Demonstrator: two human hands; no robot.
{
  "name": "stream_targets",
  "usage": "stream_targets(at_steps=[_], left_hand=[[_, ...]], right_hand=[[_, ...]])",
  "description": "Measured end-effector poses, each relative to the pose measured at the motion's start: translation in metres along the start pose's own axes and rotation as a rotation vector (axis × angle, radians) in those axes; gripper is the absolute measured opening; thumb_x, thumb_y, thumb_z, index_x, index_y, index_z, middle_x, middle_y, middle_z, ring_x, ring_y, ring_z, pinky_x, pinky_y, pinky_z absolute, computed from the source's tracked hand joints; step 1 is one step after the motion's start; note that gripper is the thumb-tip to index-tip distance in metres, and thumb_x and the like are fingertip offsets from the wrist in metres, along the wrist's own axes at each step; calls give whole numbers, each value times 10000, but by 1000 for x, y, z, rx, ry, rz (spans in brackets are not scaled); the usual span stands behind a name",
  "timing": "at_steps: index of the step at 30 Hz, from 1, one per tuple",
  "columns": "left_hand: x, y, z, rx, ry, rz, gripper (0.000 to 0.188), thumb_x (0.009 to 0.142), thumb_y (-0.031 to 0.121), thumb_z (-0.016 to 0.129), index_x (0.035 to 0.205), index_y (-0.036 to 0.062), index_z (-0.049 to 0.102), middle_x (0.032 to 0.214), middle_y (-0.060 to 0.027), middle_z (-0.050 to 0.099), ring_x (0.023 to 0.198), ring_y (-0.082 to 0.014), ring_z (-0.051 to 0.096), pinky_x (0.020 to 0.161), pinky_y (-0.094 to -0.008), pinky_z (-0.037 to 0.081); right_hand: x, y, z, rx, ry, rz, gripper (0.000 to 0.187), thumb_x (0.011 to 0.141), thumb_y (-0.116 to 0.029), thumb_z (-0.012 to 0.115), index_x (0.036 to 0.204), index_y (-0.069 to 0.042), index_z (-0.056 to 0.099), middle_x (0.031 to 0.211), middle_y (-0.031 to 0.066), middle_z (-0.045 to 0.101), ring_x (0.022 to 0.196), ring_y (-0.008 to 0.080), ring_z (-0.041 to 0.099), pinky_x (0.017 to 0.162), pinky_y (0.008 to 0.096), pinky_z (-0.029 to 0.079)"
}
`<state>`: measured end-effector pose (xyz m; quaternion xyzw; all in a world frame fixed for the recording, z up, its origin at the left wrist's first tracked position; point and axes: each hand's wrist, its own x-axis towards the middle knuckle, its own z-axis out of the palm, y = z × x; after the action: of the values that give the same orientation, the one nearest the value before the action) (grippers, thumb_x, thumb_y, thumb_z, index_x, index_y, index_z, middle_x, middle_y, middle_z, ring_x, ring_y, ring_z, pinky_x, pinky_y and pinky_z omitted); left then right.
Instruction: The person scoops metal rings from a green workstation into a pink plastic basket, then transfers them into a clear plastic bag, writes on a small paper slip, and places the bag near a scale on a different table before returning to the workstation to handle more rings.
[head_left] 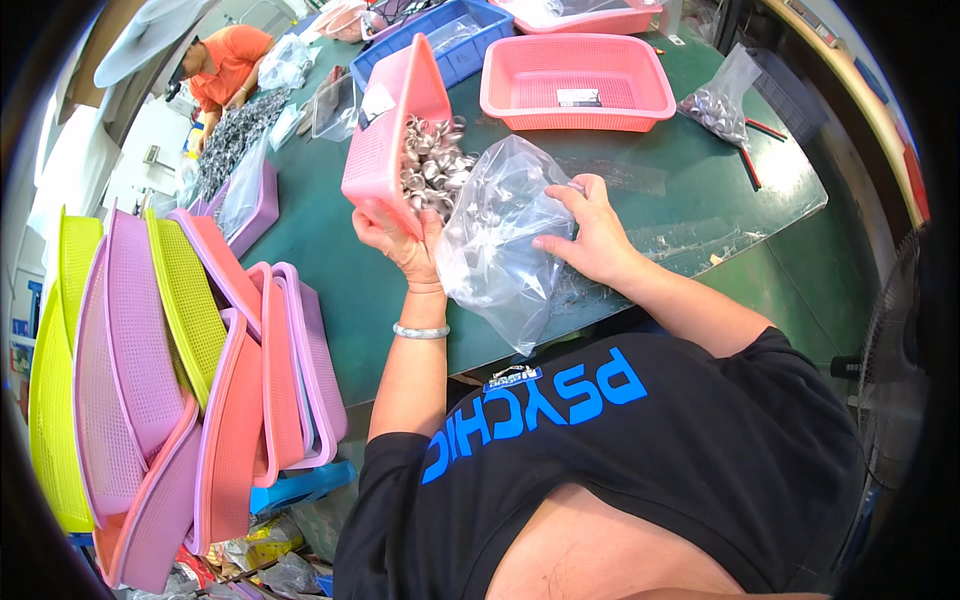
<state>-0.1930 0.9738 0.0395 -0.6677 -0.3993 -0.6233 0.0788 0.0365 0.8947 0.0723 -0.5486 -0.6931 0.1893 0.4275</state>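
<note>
A pink plastic basket [375, 158] is tipped on its side, its mouth facing right, with my left hand [402, 245] gripping its near lower edge. Many small shiny metal rings or clamps [432, 165] lie heaped at its mouth; their exact kind is hard to make out. Against them is a clear plastic bag [505, 250], its opening toward the basket. My right hand [590, 228] pinches the bag's right side between thumb and fingers. Some metal pieces show blurred through the bag's upper left part.
On the green table [690, 185] stand a second pink basket [578, 80], a blue crate [440, 45] and a filled clear bag [722, 100]. Stacked coloured baskets [130, 340] rise at left. A person in orange [228, 65] sits beyond a dark metal heap [235, 140]. A fan [890, 350] is at right.
</note>
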Motion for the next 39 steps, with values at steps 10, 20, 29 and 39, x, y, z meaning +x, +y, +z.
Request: stream_targets(at_steps=[10, 20, 29, 39], left_hand=[[14, 13, 14, 53, 40, 156, 663, 796, 323, 555, 1343, 310, 181, 1125, -137, 268, 999, -274, 370, 803, -361, 353], [22, 13, 8, -28, 18, 128, 646, 796, 285, 574, 1340, 271, 227, 1181, -198, 247, 1077, -341, 334, 861, -421, 326], [24, 10, 1, -130, 47, 93, 654, 793, 93, 504, 1357, 197, 189, 1168, -193, 246, 991, -296, 374, 820, -380, 360], [28, 9, -18, 78, 32, 201, 613, 830, 158, 491, 1356, 154, 178, 1214, -222, 218, 1094, -349, 298, 907, -441, 273]], right_hand=[[1, 5, 3, -44, 62, 28, 618, 609, -219, 736, 1123, -31, 448, 1103, 207, 354, 1005, 358, 436, 830, 370, 402], [9, 14, -5, 44, 167, 80, 538, 602, -174, 735, 1052, -20, 482, 1007, 145, 396, 901, 289, 470, 762, 345, 418], [17, 42, -53, -167, 325, 145, 430, 613, -196, 726, 957, -25, 532, 924, 119, 468, 847, 256, 506, 730, 322, 427], [22, 53, -94, -331, 432, 179, 376, 667, -226, 691, 947, -17, 551, 931, 126, 502, 876, 253, 518, 745, 324, 426]])
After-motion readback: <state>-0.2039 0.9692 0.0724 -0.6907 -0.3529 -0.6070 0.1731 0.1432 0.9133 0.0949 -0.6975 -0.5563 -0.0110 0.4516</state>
